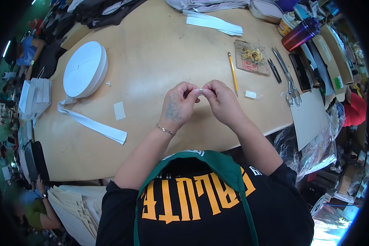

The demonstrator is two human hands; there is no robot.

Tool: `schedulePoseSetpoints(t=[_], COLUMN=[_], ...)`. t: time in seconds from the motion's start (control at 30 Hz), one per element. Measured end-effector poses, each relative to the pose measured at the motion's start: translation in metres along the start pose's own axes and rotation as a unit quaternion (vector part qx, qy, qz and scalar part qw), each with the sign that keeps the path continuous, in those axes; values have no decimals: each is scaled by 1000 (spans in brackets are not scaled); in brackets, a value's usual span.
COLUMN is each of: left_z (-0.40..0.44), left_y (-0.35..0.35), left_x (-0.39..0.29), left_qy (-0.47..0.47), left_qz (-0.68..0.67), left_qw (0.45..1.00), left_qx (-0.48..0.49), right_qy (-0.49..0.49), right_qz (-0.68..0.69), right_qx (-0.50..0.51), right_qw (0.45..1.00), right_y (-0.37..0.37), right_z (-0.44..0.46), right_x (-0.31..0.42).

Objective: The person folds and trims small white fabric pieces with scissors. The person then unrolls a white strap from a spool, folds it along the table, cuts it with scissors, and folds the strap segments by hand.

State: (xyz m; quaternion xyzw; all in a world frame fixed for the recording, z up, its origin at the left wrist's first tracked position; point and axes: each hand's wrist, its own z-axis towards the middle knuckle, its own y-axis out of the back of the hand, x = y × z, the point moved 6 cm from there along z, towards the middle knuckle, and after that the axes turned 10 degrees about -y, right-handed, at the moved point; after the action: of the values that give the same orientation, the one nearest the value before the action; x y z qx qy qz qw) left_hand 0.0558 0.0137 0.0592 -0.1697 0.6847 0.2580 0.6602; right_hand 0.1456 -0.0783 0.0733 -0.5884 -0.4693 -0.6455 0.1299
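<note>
Above the middle of the table, my left hand (178, 104) and my right hand (221, 100) meet fingertip to fingertip. Both are closed in a pinch on one small whitish piece (201, 92); its kind is too small to make out. A yellow pencil (233, 74) lies just beyond my right hand, with a small white rolled piece (250, 94) to its right. Left of my left hand, a small off-white rectangle (119, 110) rests flat. Farther left is a large roll of white band (83, 67), its loose end (96, 125) trailing across the table.
At right lie a cardboard piece (244, 64) bearing a yellowish clump (252, 54), black thread snips (274, 70) and metal scissors (289, 78). A purple-red bottle (300, 35) stands behind. White strips (214, 22) lie at the far edge. Other people sit at left.
</note>
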Motion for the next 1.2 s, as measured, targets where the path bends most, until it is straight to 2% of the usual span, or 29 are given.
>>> schedulePoseSetpoints(t=[0.07,0.17,0.27,0.4,0.5,0.53,0.6,0.73,0.8,0.9,0.93,1.0,1.03,1.07,1.13,1.2], left_z=[1,3,4,-14,-42,-46,-46,-42,-38,-31,-30,-30,-31,-31,-37,-36], left_y=[1,3,3,-1,-2,-4,-4,-12,-18,-19,-18,-6,-1,3,5,1], left_x=[13,20,20,31,45,49,53,50,55,63,64,60,58,54,44,32], left_qy=[59,60,-31,-87,-11,37,54,39,96,147,158,71,26,-45,-182,-182], left_qz=[-37,-37,44,74,8,-36,-108,-177,-238,-265,-263,-83,9,85,234,343], left_qw=[998,997,998,993,1000,998,990,973,951,937,938,986,994,992,954,921], left_qx=[-10,-7,-16,-3,-25,-37,-75,-143,-171,-170,-161,-125,-104,-81,-35,1], right_qy=[-10,6,23,92,82,25,-91,-153,-144,-117,-103,-74,-56,-39,-9,55], right_qz=[1,-16,-22,-54,-41,38,191,358,391,235,145,-38,-76,-114,-181,-219], right_qx=[20,39,39,20,47,50,52,93,102,152,161,173,188,204,217,209], right_qw=[1000,999,999,994,995,998,976,917,903,953,971,981,978,972,959,952], right_y=[-3,-5,-7,-12,-21,-24,-33,-39,-41,-35,-31,-25,-25,-28,-32,-36], right_z=[5,10,11,-7,-22,-22,-23,-14,-7,24,34,52,59,65,71,79], right_x=[-4,-8,-13,-17,-28,-37,-53,-49,-52,-50,-48,-43,-39,-35,-30,-29])
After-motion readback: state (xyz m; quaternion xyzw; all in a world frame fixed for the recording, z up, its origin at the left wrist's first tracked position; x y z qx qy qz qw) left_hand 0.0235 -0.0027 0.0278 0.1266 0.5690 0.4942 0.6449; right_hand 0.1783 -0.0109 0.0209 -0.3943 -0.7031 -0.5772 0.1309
